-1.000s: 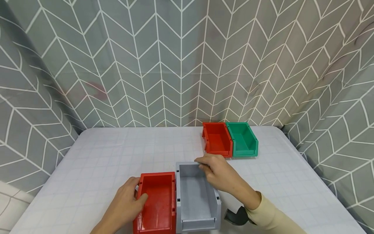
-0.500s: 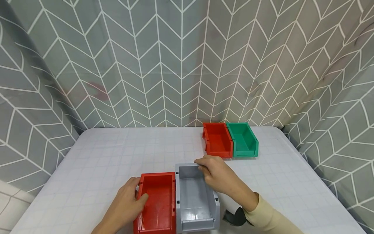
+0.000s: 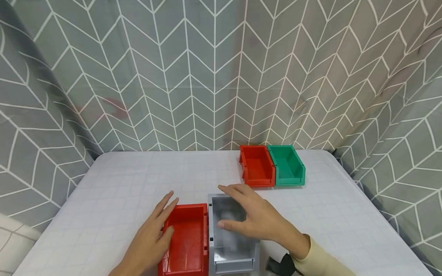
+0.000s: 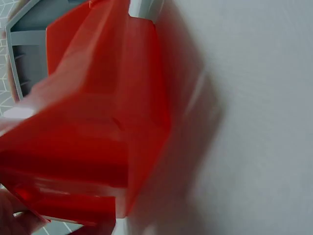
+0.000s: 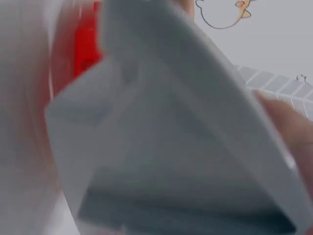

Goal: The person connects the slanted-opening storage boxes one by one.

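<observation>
Two larger storage bins stand side by side near the front of the table, a red bin [image 3: 188, 245] on the left and a grey bin [image 3: 235, 264] on the right. At the red bin's left wall is my left hand [image 3: 146, 237], fingers extended and thumb over the rim; whether it touches is unclear. My right hand [image 3: 257, 216] spreads its fingers and thumb over the grey bin and hides part of its inside. In the left wrist view the red bin's side [image 4: 93, 127] fills much of the picture. The grey bin's wall [image 5: 171, 156] looks blurred in the right wrist view.
A smaller red bin [image 3: 257, 166] and a green bin [image 3: 286, 166] stand together at the table's back right. The table [image 3: 138, 176] has a white cover. Grey patterned curtain [image 3: 214, 76] hangs behind and at the sides. Something black [image 3: 281, 264] sits at my right wrist.
My left fingers have straightened and lifted from the red bin's rim. My right hand has let go of the grey bin's rim and spread over it. The bins are nearly where they were.
</observation>
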Available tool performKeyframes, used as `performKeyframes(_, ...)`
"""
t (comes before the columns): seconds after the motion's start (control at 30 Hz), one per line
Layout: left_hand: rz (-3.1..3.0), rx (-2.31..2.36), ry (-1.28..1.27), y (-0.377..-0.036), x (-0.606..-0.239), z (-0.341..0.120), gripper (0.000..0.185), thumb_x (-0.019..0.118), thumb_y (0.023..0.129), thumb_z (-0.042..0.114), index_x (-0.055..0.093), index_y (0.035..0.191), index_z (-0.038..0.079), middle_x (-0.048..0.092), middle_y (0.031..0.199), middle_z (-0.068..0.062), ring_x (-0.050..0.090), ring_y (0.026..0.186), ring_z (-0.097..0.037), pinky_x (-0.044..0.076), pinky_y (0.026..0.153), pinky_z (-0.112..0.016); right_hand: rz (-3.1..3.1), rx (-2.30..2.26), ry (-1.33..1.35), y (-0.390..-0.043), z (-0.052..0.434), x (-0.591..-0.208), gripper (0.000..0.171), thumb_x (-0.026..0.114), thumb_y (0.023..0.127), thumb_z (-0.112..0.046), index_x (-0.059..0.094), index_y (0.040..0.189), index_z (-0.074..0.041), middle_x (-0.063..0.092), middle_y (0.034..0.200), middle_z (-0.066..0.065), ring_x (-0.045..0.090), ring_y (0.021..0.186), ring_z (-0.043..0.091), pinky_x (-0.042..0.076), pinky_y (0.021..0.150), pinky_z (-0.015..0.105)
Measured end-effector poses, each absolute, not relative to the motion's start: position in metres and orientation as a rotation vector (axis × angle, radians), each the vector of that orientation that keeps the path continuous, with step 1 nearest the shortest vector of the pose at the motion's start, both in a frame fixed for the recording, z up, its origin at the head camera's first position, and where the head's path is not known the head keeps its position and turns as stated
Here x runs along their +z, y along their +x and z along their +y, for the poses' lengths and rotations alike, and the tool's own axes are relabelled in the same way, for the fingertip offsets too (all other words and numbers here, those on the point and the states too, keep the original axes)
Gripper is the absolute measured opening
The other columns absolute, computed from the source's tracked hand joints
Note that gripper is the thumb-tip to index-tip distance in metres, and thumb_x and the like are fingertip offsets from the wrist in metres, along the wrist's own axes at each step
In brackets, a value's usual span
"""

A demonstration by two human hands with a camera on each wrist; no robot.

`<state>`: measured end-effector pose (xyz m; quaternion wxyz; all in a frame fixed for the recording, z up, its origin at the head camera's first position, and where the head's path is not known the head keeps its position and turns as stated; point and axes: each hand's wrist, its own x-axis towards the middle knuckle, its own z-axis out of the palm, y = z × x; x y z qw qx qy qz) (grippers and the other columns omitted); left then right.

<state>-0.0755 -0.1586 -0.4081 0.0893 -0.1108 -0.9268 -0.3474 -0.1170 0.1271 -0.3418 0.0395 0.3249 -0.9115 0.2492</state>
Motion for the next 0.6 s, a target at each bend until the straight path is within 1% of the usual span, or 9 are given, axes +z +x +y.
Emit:
performKeyframes(0.07,-2.741,-1.066,-0.368,-0.076,-0.410,-0.159,0.070,0.058,0.087,0.006,0.031,0.146,0.033,0.023,0.149,0.016,0.039,0.126,-0.013,0.052,0.081,-0.037,-2.768,0.700,1.067,-0.112,0.124,-0.343,0.082,0.056,0.071,-0.074,0.034,0.142,-0.040,0.038,0.138,-0.011,0.037,0.122,0.010,0.044,0.091,0.045)
performKeyframes(0.17,-2.740,-1.146,-0.358,-0.077,-0.412,-0.159,0.071,0.057,0.088,0.006,0.030,0.145,0.038,0.026,0.147,0.019,0.035,0.128,-0.008,0.052,0.082,-0.034,-2.749,0.620,1.127,-0.107,0.120,-0.345,0.091,0.056,0.066,-0.079,0.033,0.144,-0.038,0.033,0.142,-0.009,0.032,0.126,0.014,0.043,0.091,0.050)
performKeyframes(0.3,-2.718,-1.203,-0.369,-0.077,-0.413,-0.161,0.070,0.057,0.089,0.005,0.030,0.145,0.037,0.027,0.147,0.017,0.038,0.127,-0.012,0.054,0.075,-0.032,-2.781,0.575,1.115,-0.104,0.115,-0.347,0.098,0.055,0.060,-0.083,0.028,0.145,-0.040,0.026,0.147,-0.007,0.027,0.130,0.019,0.043,0.088,0.057)
performKeyframes(0.4,-2.695,-1.206,-0.380,-0.076,-0.414,-0.161,0.068,0.056,0.088,0.004,0.032,0.144,0.035,0.029,0.147,0.015,0.039,0.126,-0.013,0.055,0.073,-0.030,-2.793,0.532,1.104,-0.102,0.112,-0.349,0.101,0.053,0.058,-0.085,0.025,0.145,-0.042,0.022,0.150,-0.006,0.023,0.132,0.023,0.039,0.087,0.064)
performKeyframes(0.5,-2.698,-1.242,-0.343,-0.076,-0.414,-0.159,0.069,0.057,0.088,0.004,0.033,0.143,0.037,0.029,0.146,0.017,0.039,0.125,-0.008,0.054,0.073,-0.028,-2.793,0.516,1.092,-0.101,0.109,-0.351,0.102,0.053,0.057,-0.085,0.026,0.145,-0.041,0.022,0.150,-0.004,0.023,0.132,0.025,0.037,0.086,0.068)
performKeyframes(0.6,-2.705,-1.265,-0.316,-0.076,-0.414,-0.158,0.069,0.057,0.088,0.004,0.034,0.143,0.039,0.029,0.145,0.019,0.038,0.125,-0.006,0.054,0.074,-0.027,-2.791,0.504,1.076,-0.100,0.108,-0.351,0.103,0.054,0.056,-0.085,0.028,0.145,-0.039,0.023,0.150,-0.003,0.023,0.131,0.025,0.037,0.086,0.068)
